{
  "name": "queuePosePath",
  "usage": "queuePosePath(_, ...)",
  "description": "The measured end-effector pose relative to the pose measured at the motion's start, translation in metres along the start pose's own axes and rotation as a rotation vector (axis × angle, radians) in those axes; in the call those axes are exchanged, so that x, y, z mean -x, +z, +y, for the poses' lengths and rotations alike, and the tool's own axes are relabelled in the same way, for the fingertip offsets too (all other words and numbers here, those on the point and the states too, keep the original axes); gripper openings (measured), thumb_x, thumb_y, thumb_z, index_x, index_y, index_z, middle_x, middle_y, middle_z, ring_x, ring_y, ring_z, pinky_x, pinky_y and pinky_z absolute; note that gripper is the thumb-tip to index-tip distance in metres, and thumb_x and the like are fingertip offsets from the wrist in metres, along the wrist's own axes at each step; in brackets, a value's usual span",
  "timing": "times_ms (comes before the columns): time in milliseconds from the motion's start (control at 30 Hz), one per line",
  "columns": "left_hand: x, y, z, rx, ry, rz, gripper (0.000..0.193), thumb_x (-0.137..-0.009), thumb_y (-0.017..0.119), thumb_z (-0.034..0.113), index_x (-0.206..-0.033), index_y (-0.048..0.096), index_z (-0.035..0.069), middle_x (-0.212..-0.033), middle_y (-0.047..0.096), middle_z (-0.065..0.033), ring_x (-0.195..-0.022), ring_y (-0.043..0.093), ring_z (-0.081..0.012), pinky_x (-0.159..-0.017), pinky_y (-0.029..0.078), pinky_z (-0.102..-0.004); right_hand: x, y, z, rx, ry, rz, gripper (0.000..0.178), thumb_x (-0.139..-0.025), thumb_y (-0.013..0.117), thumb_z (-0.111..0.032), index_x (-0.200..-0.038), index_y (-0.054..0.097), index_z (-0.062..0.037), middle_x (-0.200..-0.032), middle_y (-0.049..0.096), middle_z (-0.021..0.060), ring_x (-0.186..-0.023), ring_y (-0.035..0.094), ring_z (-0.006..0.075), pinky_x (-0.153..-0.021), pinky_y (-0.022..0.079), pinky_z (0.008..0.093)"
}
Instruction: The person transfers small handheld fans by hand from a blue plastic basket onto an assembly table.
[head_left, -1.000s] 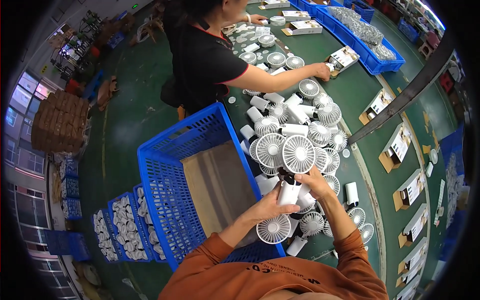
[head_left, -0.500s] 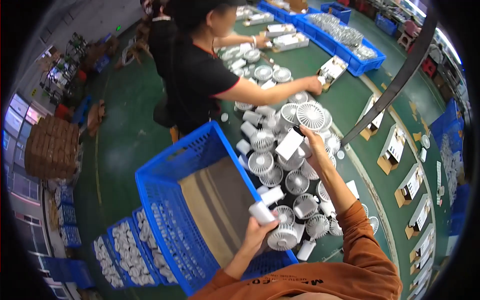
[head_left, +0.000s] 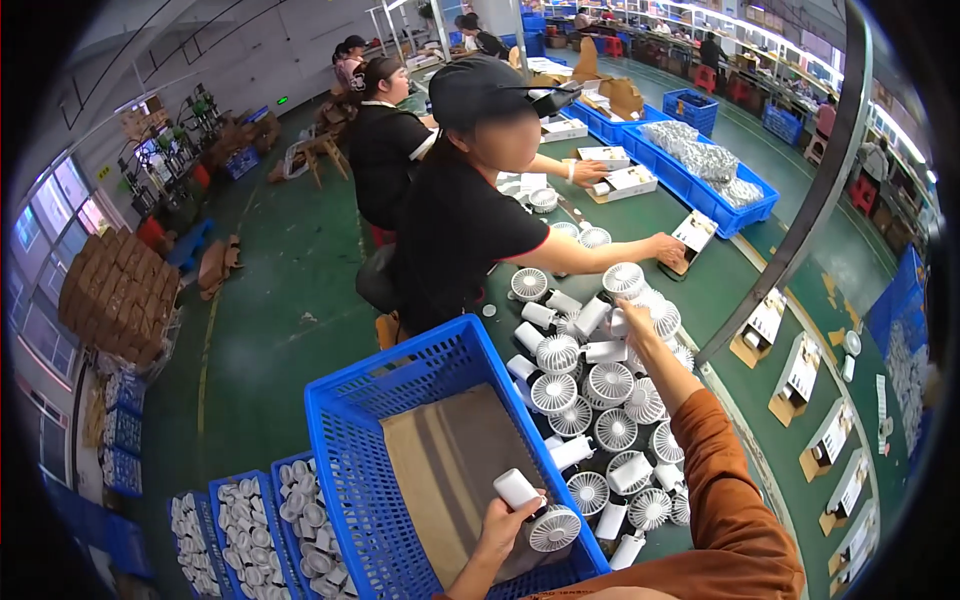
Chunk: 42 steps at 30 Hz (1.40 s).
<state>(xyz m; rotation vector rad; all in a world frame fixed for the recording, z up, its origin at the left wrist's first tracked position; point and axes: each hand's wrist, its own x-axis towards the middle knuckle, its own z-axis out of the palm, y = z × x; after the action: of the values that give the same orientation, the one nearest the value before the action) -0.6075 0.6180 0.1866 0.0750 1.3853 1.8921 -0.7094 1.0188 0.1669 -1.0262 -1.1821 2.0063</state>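
Observation:
My left hand (head_left: pixel 500 530) is closed around the white handle of a handheld fan (head_left: pixel 515 488) with a round grille, over the right edge of a blue crate (head_left: pixel 450 335). At the far part of a pile of white fans (head_left: pixel 610 385), my right hand (head_left: pixel 630 318) grips another fan (head_left: pixel 623 280). Its grille faces up and its handle points toward the lower left; my fingers are partly hidden behind it. Brown cardboard (head_left: pixel 450 450) lines the crate's bottom.
Beyond the pile, a co-worker (head_left: pixel 470 220) in black reaches to an open box (head_left: pixel 693 238). A grey post (head_left: pixel 800 200) rises on the right, beside a row of boxes (head_left: pixel 798 372). Crates of white parts (head_left: pixel 245 535) stand on the floor at lower left.
The view has tilted up, showing more of the room. My left hand has brought its fan left over the crate. My right hand has shifted slightly away and left with its fan.

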Motion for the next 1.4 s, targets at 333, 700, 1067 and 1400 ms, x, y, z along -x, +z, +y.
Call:
queuePosePath(333, 0.013, -0.020, -0.001, -0.048, -0.034, 0.033, 0.024, -0.077, 0.061, 0.001, -0.099, 0.055, -0.002, -0.097, 0.061, -0.0112, -0.087, 0.058, -0.0171, -0.078, 0.046, -0.0283, -0.054, 0.014, 0.017, 0.894, -0.321, 0.236, 0.040, -0.071, 0.061, -0.028, -0.088, 0.059, 0.0079, -0.079, 0.060, 0.0198, -0.077, 0.060, 0.0315, -0.066, 0.046, 0.0382)
queuePosePath(700, 0.031, -0.040, 0.007, 0.187, 0.012, 0.124, 0.029, -0.077, 0.062, 0.003, -0.104, 0.053, 0.000, -0.099, 0.062, -0.0099, -0.082, 0.059, -0.0123, -0.065, 0.047, -0.0217, 0.097, 0.014, 0.018, 0.834, -0.528, -0.328, 0.035, -0.079, 0.058, -0.023, -0.105, 0.057, 0.0005, -0.101, 0.060, 0.0195, -0.093, 0.059, 0.0262, -0.080, 0.045, 0.0340)
queuePosePath(1067, 0.008, -0.038, 0.026, 0.539, 0.128, 0.044, 0.038, -0.083, 0.049, 0.001, -0.120, 0.039, 0.003, -0.111, 0.053, -0.0197, -0.104, 0.052, -0.0333, -0.090, 0.044, -0.0408, 0.305, -0.050, 0.061, 0.087, 0.388, -0.648, 0.052, -0.086, 0.050, -0.040, -0.124, 0.043, -0.0052, -0.122, 0.048, 0.0077, -0.109, 0.048, 0.0196, -0.083, 0.045, 0.0367)
queuePosePath(1400, 0.040, -0.011, 0.027, 0.414, 0.260, -0.053, 0.038, -0.079, 0.060, 0.001, -0.114, 0.043, 0.004, -0.108, 0.055, -0.0162, -0.100, 0.055, -0.0285, -0.086, 0.047, -0.0380, 0.384, -0.038, 0.051, 0.176, 0.082, -0.404, 0.049, -0.078, 0.066, -0.016, -0.119, 0.046, 0.0012, -0.101, 0.058, 0.0053, -0.090, 0.054, 0.0103, -0.071, 0.046, 0.0241)
